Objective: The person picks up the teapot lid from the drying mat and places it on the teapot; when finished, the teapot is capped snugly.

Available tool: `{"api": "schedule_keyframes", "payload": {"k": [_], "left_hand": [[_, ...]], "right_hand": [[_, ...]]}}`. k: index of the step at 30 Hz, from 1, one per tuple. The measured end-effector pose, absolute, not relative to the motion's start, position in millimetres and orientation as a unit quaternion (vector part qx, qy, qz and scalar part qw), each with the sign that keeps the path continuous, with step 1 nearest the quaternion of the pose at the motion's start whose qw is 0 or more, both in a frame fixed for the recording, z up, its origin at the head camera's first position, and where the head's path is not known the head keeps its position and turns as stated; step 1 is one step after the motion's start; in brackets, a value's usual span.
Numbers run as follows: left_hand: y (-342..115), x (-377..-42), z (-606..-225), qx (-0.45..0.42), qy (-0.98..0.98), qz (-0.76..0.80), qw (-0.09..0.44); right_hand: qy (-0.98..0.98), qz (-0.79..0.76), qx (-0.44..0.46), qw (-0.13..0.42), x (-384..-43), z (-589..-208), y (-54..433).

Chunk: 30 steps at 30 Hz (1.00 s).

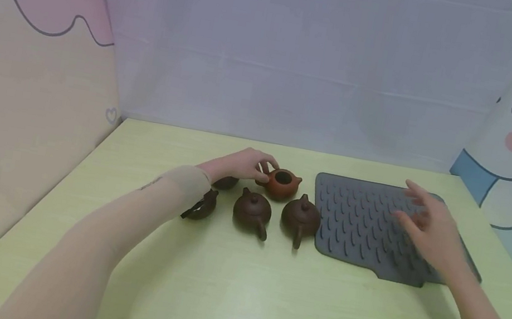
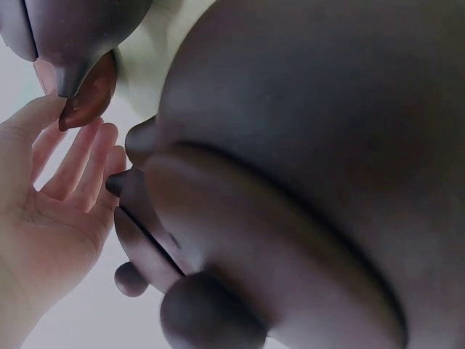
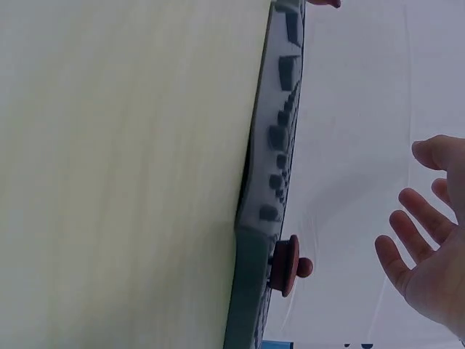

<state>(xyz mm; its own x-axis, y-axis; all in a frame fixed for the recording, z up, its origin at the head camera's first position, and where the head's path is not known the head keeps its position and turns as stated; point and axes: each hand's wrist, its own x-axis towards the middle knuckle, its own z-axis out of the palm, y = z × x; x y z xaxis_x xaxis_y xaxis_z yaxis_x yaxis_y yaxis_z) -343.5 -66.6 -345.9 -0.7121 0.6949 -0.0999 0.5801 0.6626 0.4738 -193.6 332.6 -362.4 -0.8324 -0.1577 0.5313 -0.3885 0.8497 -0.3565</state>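
Note:
My left hand (image 1: 247, 164) reaches over the back of the teapot group. Its thumb and fingers are at the handle side of a reddish-brown teapot (image 1: 283, 191) whose top is uncovered. In the left wrist view the fingers (image 2: 76, 171) look loosely extended; a dark spout partly hides their contact with the reddish pot (image 2: 93, 94). My right hand (image 1: 432, 228) hovers above a grey ridged mat (image 1: 352, 221), fingers spread and holding nothing. On that mat, in the right wrist view, stands a reddish lid with a round knob (image 3: 287, 265).
Two dark brown lidded teapots, one (image 1: 252, 212) and another (image 1: 301, 219), stand in front of the reddish pot. Two more dark pots, one behind (image 1: 225, 182) and one nearer (image 1: 207, 207), are partly hidden by the left arm. A white curtain (image 1: 277, 61) hangs behind the table.

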Motion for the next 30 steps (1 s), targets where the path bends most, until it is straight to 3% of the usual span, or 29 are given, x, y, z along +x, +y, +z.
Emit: {"api": "schedule_keyframes", "payload": {"k": [7, 20, 30], "left_hand": [[-67, -343, -346, 0.347, 0.902, 0.219, 0.137], [-67, -345, -349, 0.336, 0.906, 0.222, 0.133], [-67, -345, -349, 0.336, 0.906, 0.221, 0.132]], "right_hand": [[-0.933, 0.261, 0.108, 0.224, -196, -364, 359], [-0.961, 0.246, 0.003, 0.126, -200, -374, 383], [-0.969, 0.242, 0.008, 0.056, -205, -377, 391]]}}
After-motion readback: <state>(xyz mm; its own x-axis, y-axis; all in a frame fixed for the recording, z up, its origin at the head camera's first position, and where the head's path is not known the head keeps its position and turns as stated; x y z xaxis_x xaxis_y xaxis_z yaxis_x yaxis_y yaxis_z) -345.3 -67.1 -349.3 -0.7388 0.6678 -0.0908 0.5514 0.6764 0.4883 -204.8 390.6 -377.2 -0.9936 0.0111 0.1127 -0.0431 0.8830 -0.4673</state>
